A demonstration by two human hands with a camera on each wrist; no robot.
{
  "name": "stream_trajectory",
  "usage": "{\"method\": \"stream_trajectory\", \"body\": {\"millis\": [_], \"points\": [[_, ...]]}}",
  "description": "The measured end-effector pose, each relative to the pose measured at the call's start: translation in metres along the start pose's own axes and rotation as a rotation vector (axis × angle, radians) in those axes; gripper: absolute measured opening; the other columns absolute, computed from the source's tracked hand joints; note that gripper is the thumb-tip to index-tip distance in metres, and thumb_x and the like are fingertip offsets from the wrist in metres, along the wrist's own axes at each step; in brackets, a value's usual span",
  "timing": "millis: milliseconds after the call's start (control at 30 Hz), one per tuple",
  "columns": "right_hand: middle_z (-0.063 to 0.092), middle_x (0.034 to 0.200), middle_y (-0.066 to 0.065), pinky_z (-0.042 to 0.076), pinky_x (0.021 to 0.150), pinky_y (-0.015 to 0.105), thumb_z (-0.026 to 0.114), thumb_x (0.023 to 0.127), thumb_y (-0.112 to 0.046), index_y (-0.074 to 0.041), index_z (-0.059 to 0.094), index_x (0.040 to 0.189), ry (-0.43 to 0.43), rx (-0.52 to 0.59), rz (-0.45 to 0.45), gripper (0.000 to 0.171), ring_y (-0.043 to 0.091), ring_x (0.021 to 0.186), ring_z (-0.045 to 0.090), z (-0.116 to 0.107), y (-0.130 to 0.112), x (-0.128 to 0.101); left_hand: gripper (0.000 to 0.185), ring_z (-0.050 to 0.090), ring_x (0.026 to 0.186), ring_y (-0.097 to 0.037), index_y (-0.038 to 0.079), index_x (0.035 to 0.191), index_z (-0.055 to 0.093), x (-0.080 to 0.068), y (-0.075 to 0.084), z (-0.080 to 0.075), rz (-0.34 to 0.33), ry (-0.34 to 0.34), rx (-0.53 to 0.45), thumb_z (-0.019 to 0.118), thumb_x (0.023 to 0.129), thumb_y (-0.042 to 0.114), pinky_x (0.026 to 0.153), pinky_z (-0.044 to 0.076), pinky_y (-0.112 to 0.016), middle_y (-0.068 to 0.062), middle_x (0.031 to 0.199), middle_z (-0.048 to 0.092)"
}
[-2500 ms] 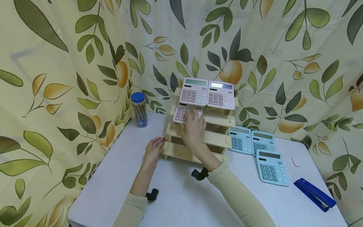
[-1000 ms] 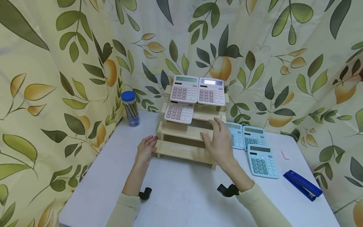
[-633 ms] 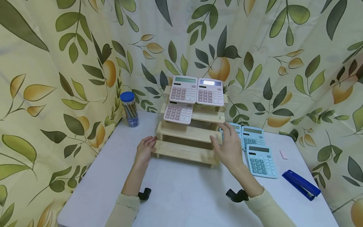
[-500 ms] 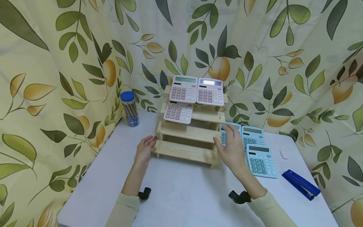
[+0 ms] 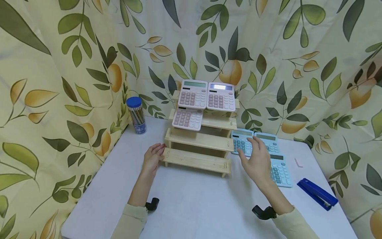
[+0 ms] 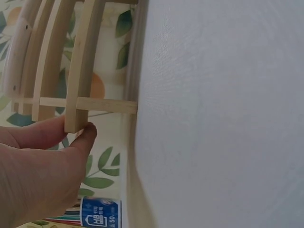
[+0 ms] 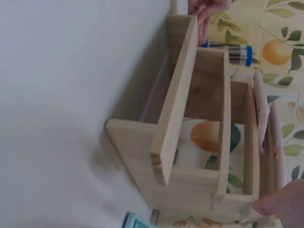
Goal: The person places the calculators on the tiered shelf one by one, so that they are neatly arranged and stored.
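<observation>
A tiered wooden stand (image 5: 195,159) rises on the table. Its top tier carries two pink calculators (image 5: 193,94) side by side, and a third pink calculator (image 5: 187,119) lies on the left of the tier below. In the left wrist view, my left hand (image 6: 40,173) pinches the end of the lowest board between thumb and fingers. My right hand (image 5: 257,162) is off the stand to its right, fingers loosely spread and holding nothing. It hovers before the blue calculators (image 5: 241,143), partly hiding the back right one (image 5: 270,142) and the front one (image 5: 280,174).
A clear tub of pencils (image 5: 138,117) with a blue lid stands at the table's back left. On the right lie a blue stapler (image 5: 318,194) and a small pink block (image 5: 298,162). A leaf-patterned curtain (image 5: 98,99) hangs behind and to the left.
My right hand has let go of the third pink calculator and moved right, past the stand, to the blue calculators. My left hand has kept its hold. The head view has shifted slightly.
</observation>
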State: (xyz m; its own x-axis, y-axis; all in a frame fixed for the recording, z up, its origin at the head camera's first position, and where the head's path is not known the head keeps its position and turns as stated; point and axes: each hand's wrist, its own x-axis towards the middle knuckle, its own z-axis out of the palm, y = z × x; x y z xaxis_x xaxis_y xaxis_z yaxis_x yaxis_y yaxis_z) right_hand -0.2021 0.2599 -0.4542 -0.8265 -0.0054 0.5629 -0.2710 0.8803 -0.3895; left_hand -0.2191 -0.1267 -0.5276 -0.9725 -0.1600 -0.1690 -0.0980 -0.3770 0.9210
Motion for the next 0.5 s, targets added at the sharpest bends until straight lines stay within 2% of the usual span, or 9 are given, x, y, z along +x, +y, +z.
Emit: {"method": "stream_trajectory", "body": {"millis": [167, 500], "points": [[0.050, 0.145, 0.033, 0.047, 0.100, 0.074, 0.082, 0.088, -0.017, 0.009, 0.057, 0.136, -0.015, -0.028, 0.036, 0.061, 0.056, 0.127, 0.052, -0.004, 0.018, -0.009, 0.071, 0.042, 0.147, -0.041, -0.014, 0.151, 0.031, 0.000, -0.001, 0.000, -0.007, -0.020, 0.001, 0.042, 0.083, -0.031, 0.120, 0.040, -0.041, -0.033, 0.154, 0.043], [0.043, 0.150, 0.036, 0.041, 0.102, 0.079, 0.078, 0.092, -0.022, 0.011, 0.052, 0.141, -0.104, -0.099, 0.176, 0.065, 0.060, 0.131, 0.046, -0.013, 0.050, -0.013, 0.073, 0.039, 0.149, -0.039, -0.013, 0.154, 0.028, 0.002, -0.001, -0.006, -0.011, -0.068, 0.011, 0.043, 0.084, -0.031, 0.122, 0.038, -0.040, -0.032, 0.156, 0.041]]}}
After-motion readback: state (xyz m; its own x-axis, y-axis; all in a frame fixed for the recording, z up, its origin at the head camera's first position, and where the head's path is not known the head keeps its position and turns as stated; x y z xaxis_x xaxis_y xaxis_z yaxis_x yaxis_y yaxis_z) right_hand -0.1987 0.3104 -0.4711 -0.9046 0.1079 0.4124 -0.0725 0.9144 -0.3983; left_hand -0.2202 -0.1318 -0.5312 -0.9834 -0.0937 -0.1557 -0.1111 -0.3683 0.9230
